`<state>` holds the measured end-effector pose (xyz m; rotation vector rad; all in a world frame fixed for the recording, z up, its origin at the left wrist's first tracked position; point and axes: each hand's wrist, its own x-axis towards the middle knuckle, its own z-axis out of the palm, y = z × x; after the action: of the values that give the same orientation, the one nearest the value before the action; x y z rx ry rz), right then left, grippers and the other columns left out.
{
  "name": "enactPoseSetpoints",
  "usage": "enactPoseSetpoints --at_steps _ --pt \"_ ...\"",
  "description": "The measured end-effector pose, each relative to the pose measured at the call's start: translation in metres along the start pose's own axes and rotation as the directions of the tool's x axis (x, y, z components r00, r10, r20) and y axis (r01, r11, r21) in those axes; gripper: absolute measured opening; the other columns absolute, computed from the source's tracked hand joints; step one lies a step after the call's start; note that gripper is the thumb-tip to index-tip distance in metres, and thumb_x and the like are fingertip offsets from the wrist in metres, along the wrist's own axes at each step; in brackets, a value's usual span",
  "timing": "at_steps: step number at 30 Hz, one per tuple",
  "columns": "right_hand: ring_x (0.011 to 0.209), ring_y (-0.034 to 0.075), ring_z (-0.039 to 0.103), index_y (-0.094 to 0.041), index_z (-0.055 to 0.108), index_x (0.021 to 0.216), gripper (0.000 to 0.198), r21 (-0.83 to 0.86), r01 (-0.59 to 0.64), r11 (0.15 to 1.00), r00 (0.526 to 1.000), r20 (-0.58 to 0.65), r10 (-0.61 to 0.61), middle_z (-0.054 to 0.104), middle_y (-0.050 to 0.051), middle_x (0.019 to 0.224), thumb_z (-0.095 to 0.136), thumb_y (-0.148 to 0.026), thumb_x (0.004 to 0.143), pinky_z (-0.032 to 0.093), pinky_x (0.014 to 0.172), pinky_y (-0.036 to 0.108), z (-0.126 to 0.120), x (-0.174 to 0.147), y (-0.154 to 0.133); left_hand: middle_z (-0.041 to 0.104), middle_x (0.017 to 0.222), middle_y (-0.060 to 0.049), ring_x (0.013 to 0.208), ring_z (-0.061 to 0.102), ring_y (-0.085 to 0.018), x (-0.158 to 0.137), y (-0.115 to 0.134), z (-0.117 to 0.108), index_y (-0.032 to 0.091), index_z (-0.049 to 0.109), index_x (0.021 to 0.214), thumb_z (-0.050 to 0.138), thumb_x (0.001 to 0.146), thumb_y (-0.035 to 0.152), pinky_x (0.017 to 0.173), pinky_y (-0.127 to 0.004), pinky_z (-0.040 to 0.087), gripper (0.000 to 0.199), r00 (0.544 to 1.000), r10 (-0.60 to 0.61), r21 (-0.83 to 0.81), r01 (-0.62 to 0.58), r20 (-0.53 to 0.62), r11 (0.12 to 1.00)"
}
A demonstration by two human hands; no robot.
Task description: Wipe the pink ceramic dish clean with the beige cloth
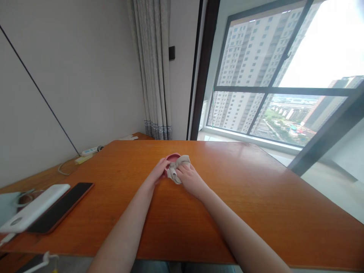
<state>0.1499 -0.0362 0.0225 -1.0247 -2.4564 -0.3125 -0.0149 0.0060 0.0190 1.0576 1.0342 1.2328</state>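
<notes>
Item: one small pink bowl (171, 157), round and shallow, which stood near the middle of the orange wooden worktop (256, 197), well away from every edge. Judged light and rigid, probably plastic or glazed ware (I could not tell which from this view), smooth enough to slide on the polished wood unless steadied; the rim looked the best place to take hold. Item: one beige cloth (178, 168), soft and limp, bunched over the near right side of the bowl and spilling down onto the worktop; it would crumple to any grip and needed a firm pinch. My left hand (159, 170) lay against the bowl's left side, fingers (164, 163) curled loosely along the rim, touching but not clamped. My right hand (191, 177) was closed on the cloth, fingers folded over its bunched middle and pressing it to the bowl. So the bowl sat between my two hands, just beyond the fingertips, the cloth beneath the right ones. Also present, far left: a dark phone (61, 208) beside a white power bank (34, 208), and a power strip (91, 150) by the wall.
</notes>
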Motion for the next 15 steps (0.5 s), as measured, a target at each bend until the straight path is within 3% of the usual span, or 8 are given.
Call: enactPoseSetpoints --at_steps 3,5,9,12,15 --pt "0.092 0.022 0.046 -0.017 0.058 0.097 0.018 -0.056 -0.064 0.996 0.998 -0.028 0.062 0.058 0.008 0.093 0.042 -0.015 0.087 0.029 0.092 0.04 0.012 0.002 -0.004 0.057 0.067 0.001 0.059 0.054 -0.011 0.0 -0.011 0.011 0.016 0.059 0.089 0.063 0.07 0.038 0.056 -0.021 0.041 0.029 0.997 0.021 -0.066 -0.026 -0.076 0.997" --pt "0.092 0.023 0.046 -0.017 0.058 0.098 0.02 -0.064 -0.147 0.987 0.988 -0.061 0.143 0.059 0.01 0.094 0.042 -0.014 0.087 0.028 0.092 0.042 0.022 0.003 -0.008 0.061 0.084 -0.002 0.075 0.059 -0.013 0.0 -0.022 0.023 0.017 0.057 0.097 0.065 0.07 0.037 0.07 -0.024 0.046 0.034 0.979 0.103 -0.15 -0.13 -0.177 0.98" --pt "0.095 0.024 0.047 -0.016 0.056 0.103 0.024 0.011 -0.27 0.963 0.959 -0.083 0.27 0.059 0.011 0.098 0.041 -0.013 0.085 0.028 0.093 0.043 0.036 0.005 -0.014 0.062 0.1 -0.003 0.091 0.058 -0.014 0.003 -0.037 0.032 0.02 0.057 0.104 0.06 0.073 0.032 0.084 -0.027 0.044 0.033 0.937 0.197 -0.177 -0.255 -0.288 0.951" --pt "0.098 0.022 0.048 -0.015 0.056 0.101 0.021 0.077 -0.195 0.978 0.98 -0.033 0.198 0.059 0.01 0.1 0.043 -0.013 0.085 0.03 0.092 0.039 0.034 0.006 -0.011 0.063 0.102 -0.005 0.094 0.058 -0.016 0.006 -0.036 0.022 0.019 0.061 0.101 0.058 0.073 0.027 0.086 -0.029 0.044 0.029 0.912 0.278 -0.056 -0.308 -0.302 0.95" --pt "0.099 0.02 0.048 -0.016 0.057 0.096 0.017 0.106 -0.073 0.992 0.997 0.011 0.073 0.06 0.008 0.098 0.043 -0.014 0.086 0.032 0.091 0.036 0.022 0.004 -0.001 0.065 0.103 -0.006 0.094 0.059 -0.018 0.006 -0.026 0.011 0.018 0.064 0.101 0.058 0.07 0.022 0.083 -0.029 0.046 0.032 0.929 0.299 -0.016 -0.309 -0.217 0.951"
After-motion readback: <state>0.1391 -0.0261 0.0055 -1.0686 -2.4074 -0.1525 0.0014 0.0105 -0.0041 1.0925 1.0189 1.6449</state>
